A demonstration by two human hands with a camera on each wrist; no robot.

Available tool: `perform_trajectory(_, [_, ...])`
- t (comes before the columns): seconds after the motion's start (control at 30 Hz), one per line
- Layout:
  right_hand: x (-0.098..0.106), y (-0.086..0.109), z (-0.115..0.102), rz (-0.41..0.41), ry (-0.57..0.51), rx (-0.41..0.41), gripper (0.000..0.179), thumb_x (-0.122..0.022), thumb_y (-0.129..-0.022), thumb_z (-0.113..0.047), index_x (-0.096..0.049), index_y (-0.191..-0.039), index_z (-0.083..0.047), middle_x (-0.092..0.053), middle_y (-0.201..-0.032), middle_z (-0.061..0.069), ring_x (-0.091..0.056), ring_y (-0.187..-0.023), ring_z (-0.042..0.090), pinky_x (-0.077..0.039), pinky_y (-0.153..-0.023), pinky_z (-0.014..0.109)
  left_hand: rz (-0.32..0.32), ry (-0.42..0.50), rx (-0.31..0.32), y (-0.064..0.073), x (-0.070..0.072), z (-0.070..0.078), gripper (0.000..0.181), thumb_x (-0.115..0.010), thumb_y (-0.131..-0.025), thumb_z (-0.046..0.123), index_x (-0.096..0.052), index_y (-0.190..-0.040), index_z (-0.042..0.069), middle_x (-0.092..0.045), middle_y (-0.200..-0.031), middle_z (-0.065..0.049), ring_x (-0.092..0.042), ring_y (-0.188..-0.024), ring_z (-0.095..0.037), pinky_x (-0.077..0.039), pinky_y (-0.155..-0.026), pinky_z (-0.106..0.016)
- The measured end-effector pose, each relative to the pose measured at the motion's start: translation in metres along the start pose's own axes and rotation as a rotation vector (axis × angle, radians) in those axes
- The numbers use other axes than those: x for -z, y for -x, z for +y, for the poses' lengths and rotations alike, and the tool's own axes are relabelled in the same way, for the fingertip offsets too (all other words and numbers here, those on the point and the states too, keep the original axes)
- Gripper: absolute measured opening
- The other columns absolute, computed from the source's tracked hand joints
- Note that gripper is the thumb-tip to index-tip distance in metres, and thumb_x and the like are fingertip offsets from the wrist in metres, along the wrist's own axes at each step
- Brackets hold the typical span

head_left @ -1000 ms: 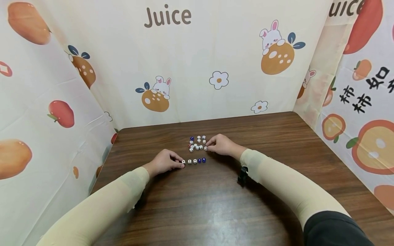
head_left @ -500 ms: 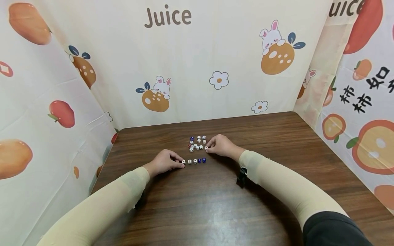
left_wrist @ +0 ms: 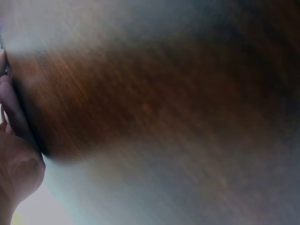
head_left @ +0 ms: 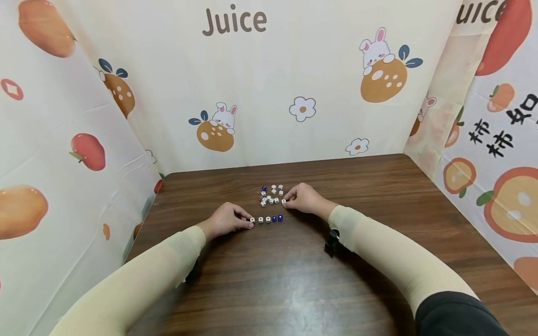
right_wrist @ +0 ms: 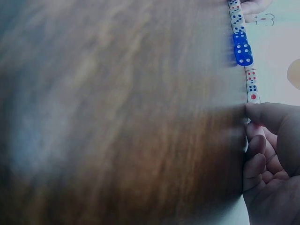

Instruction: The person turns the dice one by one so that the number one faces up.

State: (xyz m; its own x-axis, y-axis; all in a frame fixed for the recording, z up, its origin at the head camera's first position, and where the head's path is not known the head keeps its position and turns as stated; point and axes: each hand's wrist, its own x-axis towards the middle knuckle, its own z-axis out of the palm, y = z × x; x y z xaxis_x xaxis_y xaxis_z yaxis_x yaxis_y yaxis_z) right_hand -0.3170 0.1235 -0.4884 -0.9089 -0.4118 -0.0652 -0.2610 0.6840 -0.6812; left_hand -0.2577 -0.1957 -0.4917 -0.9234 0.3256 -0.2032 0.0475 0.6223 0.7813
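Observation:
My left hand [head_left: 227, 218] pinches a white die [head_left: 252, 220] between thumb and fingers, at the left end of a row on the brown table. Rightward along that row stand two more white dice [head_left: 268, 220] and two blue dice [head_left: 277, 218]. Farther back, my right hand [head_left: 306, 198] has thumb and finger on a white die [head_left: 284, 202] at the right side of a loose cluster. In the right wrist view, a die with a red dot [right_wrist: 253, 97] shows just beyond the thumb tip. The left wrist view catches only part of the left hand [left_wrist: 21, 164]; its die is hidden.
The cluster holds several white dice [head_left: 271, 201], a blue die [head_left: 264, 188] and a red die [head_left: 260, 199]. Dark wood table [head_left: 269, 280] extends around them. Printed cloth [head_left: 260, 70] rises behind the table's back edge and along both sides.
The head view has shifted slightly, moving the whole scene a little to the right. Both hands keep their places at the same dice, and the row and cluster look unchanged.

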Motion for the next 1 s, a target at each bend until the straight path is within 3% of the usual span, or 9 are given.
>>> perform_trajectory(0.7, [0.001,0.004,0.004,0.036,0.001,0.021,0.017,-0.09,-0.099,-0.025,-0.091,-0.106,-0.009,-0.079,-0.079,-0.006,-0.059,-0.07,0.006,-0.052,-0.074,0.025,0.003,-0.007,-0.021,0.002,-0.002,0.001,0.02,-0.097,-0.092,0.02,-0.091,-0.108,0.009,-0.073,-0.084,0.008,-0.059,-0.066,-0.005,-0.053,-0.06,-0.024])
perform_trajectory(1.0, [0.001,0.018,0.007,-0.008,-0.047,0.041,0.014,-0.091,-0.098,-0.025,-0.091,-0.101,-0.011,-0.078,-0.076,-0.008,-0.058,-0.068,0.005,-0.051,-0.071,0.025,0.0,-0.008,-0.015,0.003,-0.001,0.002,0.02,-0.097,-0.093,0.021,-0.091,-0.109,0.01,-0.073,-0.086,0.007,-0.06,-0.068,-0.005,-0.054,-0.062,-0.023])
